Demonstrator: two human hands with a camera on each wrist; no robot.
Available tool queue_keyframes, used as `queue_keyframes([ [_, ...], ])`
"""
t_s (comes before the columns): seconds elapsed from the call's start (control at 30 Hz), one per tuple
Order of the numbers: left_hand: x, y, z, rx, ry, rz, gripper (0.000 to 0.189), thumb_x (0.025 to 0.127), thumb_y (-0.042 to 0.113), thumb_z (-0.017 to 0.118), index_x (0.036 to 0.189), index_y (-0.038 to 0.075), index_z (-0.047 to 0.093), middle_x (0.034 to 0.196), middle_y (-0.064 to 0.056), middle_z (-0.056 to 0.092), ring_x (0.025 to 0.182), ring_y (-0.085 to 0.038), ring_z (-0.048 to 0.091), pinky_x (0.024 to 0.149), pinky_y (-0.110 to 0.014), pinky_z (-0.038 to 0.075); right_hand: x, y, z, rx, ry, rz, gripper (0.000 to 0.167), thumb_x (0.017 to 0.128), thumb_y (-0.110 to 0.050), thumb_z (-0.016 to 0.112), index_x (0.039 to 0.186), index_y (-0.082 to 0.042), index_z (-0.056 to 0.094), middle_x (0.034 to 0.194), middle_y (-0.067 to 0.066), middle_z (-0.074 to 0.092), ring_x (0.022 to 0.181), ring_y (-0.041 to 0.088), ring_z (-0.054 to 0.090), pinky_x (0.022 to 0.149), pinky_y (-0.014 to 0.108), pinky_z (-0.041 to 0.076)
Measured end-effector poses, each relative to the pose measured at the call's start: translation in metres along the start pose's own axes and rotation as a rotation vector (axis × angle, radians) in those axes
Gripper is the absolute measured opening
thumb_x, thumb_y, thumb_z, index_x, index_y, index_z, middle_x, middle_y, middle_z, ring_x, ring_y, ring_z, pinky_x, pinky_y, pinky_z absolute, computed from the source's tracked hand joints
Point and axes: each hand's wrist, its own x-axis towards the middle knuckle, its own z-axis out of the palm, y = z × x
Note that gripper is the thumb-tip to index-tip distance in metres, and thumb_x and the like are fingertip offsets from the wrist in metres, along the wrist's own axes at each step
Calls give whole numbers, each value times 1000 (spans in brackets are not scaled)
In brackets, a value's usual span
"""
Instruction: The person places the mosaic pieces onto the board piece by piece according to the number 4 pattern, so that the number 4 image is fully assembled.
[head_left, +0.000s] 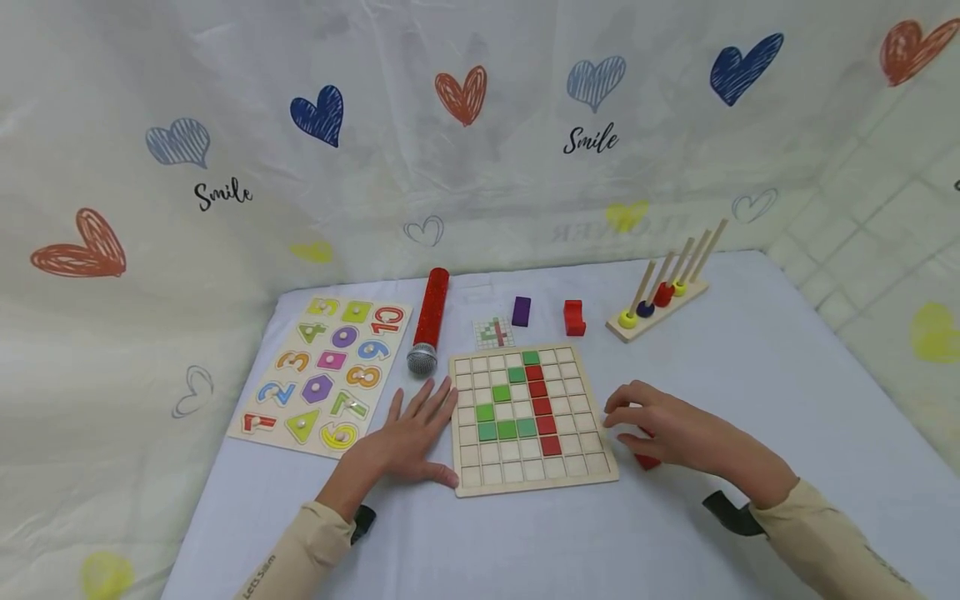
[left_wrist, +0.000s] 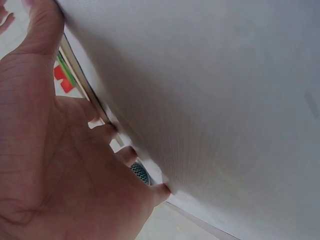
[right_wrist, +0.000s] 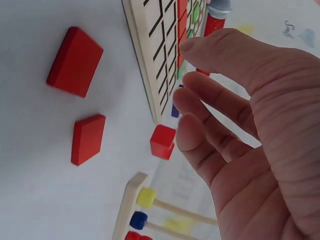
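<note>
A square wooden grid board lies on the table, with green tiles and a column of red tiles in its cells. My left hand is spread beside the board's left side, thumb and fingertips right at its edge. To the right of the board, my right hand hovers with loosely bent fingers and nothing between them. Partly hidden below it in the head view is a red tile. The right wrist view shows a larger red tile and a smaller red tile lying on the cloth.
Left of the board lies a number-and-shape puzzle, with a red microphone near it. Behind the board are a small pattern card, a purple block and a red notched block. A peg stand with rings stands back right.
</note>
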Motion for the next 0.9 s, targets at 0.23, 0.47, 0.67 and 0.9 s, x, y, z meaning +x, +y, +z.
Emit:
queue_keyframes([
  [0.23, 0, 1, 1, -2, -4, 5, 128, 82, 74, 78, 174, 18, 9, 184, -3, -2, 171, -35, -5, 133, -71, -1, -14, 10, -1, -68, 62, 126, 29, 78, -7, 95, 102, -15, 81, 107, 0, 70, 96, 17, 65, 76, 26, 65],
  [0.47, -2, 3, -2, 12, -11, 0, 129, 82, 74, 77, 174, 17, 8, 184, -5, -2, 171, -36, -5, 133, -71, -1, -26, 25, 10, 26, -12, 352, 23, 82, -17, 93, 98, -13, 77, 90, -4, 63, 79, 9, 56, 65, 21, 54],
  [0.67, -2, 1, -2, 12, -3, 0, 129, 82, 75, 77, 174, 18, 9, 184, -3, -2, 171, -35, -5, 134, -71, -1, -26, 27, 19, 52, 26, 299, 22, 83, -6, 90, 96, -16, 76, 90, -8, 61, 78, 4, 55, 67, 20, 57],
  [0.9, -1, 0, -1, -1, -2, 11, 129, 82, 75, 77, 174, 17, 9, 184, -4, -2, 171, -36, -5, 133, -72, -1, -23, 21, 14, 81, 38, 245, 24, 83, -2, 88, 101, -13, 77, 96, -6, 64, 84, 7, 61, 71, 22, 62],
])
